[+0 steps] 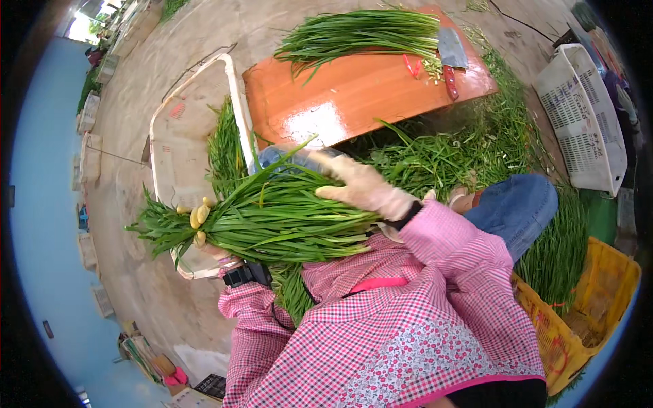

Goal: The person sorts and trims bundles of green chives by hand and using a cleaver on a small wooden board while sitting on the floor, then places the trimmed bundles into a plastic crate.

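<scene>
My left hand [200, 219], in a light glove, is closed around the leafy end of a bunch of long green garlic chives [285, 214]. The bunch lies across my lap, with its pale stem ends to the right. My right hand [359, 186], gloved and slightly blurred, is over the upper side of the bunch with its fingers spread. Beyond, an orange wooden board [316, 97] bears a larger bundle of chives [362, 38], a cleaver [452, 53] with a red handle, red ties [412, 66] and cut stem ends [433, 69].
A white plastic crate [189, 127] with some chives stands at the left. Loose green trimmings [459, 148] cover the floor beneath and right of the board. A yellow crate [553, 331] with chives is at the lower right, a white perforated crate [576, 117] at the upper right.
</scene>
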Motion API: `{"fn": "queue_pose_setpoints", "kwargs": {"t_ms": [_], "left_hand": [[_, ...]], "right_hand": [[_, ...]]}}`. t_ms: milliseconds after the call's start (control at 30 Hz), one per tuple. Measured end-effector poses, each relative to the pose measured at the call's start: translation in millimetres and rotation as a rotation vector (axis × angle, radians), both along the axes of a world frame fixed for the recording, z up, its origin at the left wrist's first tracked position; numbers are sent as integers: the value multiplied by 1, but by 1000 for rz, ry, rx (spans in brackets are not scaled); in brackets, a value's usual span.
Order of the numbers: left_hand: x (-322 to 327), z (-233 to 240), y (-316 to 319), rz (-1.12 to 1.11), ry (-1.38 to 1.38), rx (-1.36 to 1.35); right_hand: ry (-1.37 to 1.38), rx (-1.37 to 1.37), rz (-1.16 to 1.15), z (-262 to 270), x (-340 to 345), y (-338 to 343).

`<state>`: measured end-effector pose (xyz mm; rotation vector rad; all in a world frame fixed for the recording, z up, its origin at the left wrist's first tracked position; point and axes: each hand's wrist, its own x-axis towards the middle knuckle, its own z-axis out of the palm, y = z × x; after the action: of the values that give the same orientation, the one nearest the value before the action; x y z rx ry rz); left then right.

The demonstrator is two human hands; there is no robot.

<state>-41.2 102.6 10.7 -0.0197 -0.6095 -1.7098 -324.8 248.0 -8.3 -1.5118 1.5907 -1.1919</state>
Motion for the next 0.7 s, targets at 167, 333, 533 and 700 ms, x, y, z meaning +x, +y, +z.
{"fn": "queue_pose_setpoints", "kwargs": {"t_ms": [167,333,533,700], "left_hand": [[-4,7,8,-16,-70,-15],[-3,-8,5,-60,-4,-11],[-14,1,6,-49,11,0],[-14,-4,6,-63,143,-7]], "right_hand": [[475,-297,-181,-28,9,-4],[496,-360,-75,-47,-15,8],[824,-45,-313,-68,-54,31],[782,1022,-250,-145,-143,109]]}}
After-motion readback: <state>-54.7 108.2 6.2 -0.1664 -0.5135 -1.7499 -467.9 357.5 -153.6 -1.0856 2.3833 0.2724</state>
